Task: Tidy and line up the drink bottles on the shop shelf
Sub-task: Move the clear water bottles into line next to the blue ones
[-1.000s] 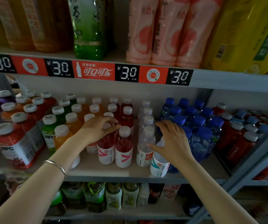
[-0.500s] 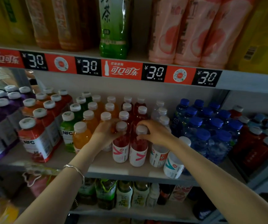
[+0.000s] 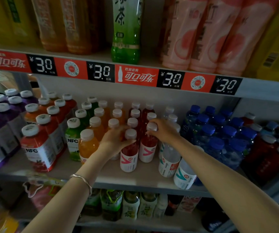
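Nearest to us, in the lower half of the frame, both forearms reach up to the shelf (image 3: 135, 183), with a bracelet (image 3: 83, 179) on the left wrist. At the shelf's front lip, right of centre, the clear bottles (image 3: 169, 158) stand ahead of their row, the outermost almost at the edge. A second ago the right hand lay on that outermost one. It has since let go and crossed toward the centre, so we judge the clear row parked for now, not finished. Just beyond, at frame centre, the left hand (image 3: 113, 142) now has its fingers curled round the shoulder of the front red bottle (image 3: 129, 153), where a second ago it rested on the caps further back. The right hand (image 3: 164, 132) grips the white cap of the second red bottle (image 3: 148, 148), a hold it took half a second ago. The two red bottles stand side by side and touching, but the left one sits a little nearer the lip, so the pair is not yet level. With a hand on each, we read the step as squaring these two fronts. To the left stands an orange bottle (image 3: 88, 145), and to the right the blue-capped bottles (image 3: 219, 137). Behind run the capped rows, and above them the red and black price strip (image 3: 136, 76).
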Motion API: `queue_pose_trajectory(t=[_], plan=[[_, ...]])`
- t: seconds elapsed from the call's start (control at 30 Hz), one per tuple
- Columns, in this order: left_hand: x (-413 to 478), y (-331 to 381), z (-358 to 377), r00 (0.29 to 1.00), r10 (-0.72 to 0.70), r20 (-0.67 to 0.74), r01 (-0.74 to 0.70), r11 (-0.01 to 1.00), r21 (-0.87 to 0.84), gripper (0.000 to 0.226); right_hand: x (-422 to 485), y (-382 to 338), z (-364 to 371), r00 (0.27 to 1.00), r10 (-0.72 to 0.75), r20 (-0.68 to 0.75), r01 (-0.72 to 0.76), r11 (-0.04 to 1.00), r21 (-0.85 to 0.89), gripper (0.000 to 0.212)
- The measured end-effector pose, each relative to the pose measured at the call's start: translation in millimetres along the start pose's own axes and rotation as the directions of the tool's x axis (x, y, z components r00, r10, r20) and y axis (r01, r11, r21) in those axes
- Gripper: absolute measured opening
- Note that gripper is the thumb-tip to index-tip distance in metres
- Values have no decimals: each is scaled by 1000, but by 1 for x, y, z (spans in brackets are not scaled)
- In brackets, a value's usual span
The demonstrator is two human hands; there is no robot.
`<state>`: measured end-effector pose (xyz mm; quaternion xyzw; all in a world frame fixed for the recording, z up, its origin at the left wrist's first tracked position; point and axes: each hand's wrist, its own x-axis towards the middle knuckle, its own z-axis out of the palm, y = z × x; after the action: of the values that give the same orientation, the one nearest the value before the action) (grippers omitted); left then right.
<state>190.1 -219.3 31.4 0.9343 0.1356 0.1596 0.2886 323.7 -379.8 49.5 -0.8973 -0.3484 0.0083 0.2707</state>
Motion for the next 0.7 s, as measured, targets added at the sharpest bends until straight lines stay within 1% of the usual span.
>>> queue_pose_trajectory(t=[0.13,0.2,0.27,0.33,0.4,0.47,0.53,0.57,0.6,0.63,0.7], plan=[[4,0,3,1000,21,7,-21,1000,20,53,8,3,3,1000,0,21,1,1000,-21,31],[5,6,3,998,58,-23,-58,998,20,58,10,2,2,999,10,49,-9,999,-35,34],[5,15,3,991,103,-83,-104,994,-9,59,10,5,-2,994,24,104,-23,1000,-16,38],[6,21,2,981,150,-123,-159,985,-66,56,9,6,-9,985,47,166,-56,997,49,45],[6,28,1,971,193,-142,-207,974,-93,51,2,4,-25,983,71,167,-94,987,134,48],[2,38,0,953,238,-187,-259,961,-97,44,-10,3,-50,989,82,123,-107,972,209,42],[-4,52,2,930,289,-227,-316,944,-92,36,-30,4,-77,988,89,125,-114,971,210,37],[-7,58,5,925,308,-222,-335,938,-95,34,-40,10,-88,983,91,157,-118,978,169,38],[-10,64,10,933,309,-186,-333,936,-117,33,-51,14,-97,975,97,200,-121,987,110,40],[-12,69,16,949,293,-114,-308,939,-152,35,-61,20,-103,965,105,241,-119,992,43,43],[-14,78,34,966,246,80,-231,959,-168,49,-81,34,-109,947,121,297,-104,992,-73,48]])
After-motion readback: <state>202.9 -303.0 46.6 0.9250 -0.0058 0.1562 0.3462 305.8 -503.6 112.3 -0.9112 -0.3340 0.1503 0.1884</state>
